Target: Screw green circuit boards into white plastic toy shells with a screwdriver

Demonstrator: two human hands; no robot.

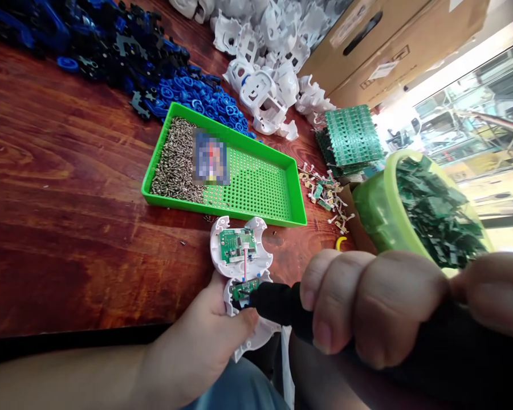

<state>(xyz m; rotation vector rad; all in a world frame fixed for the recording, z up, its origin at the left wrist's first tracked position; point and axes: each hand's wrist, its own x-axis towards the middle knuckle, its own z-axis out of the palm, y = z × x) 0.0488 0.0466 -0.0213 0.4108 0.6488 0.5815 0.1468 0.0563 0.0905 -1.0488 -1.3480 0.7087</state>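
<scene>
Left hand (205,330) pinches the lower shell (265,336), thumb over the near side, fingers mostly hidden behind. Right hand (367,302) is wrapped round the driver (277,302), nose pointing at the lower board (239,289). Can't tell if the bit sits in a screw head; too small and dark there.

Lower shell is held above the lap, near the table (89,228) edge. Upper shell (259,262) is just beyond it, with its own board (228,246); can't tell if it rests on the wood. A red wire (245,265) bridges the two boards.

Risks, my read:
- Bit skids off: driver looks slanted to the board, and the shell has only a hand behind it. Could scratch the board or hit the left thumb, which is right beside the nose.
- Wire strain: if the halves get pulled apart or one drops, the short lead takes the load.
- Shell twist: driver torque against a one-hand pinch could turn the part.
- Lost screw: anything dropped goes into the lap or lower. The screws (175,165) are in the green tray (265,182), but one stray screw (183,243) lies on the wood.
</scene>
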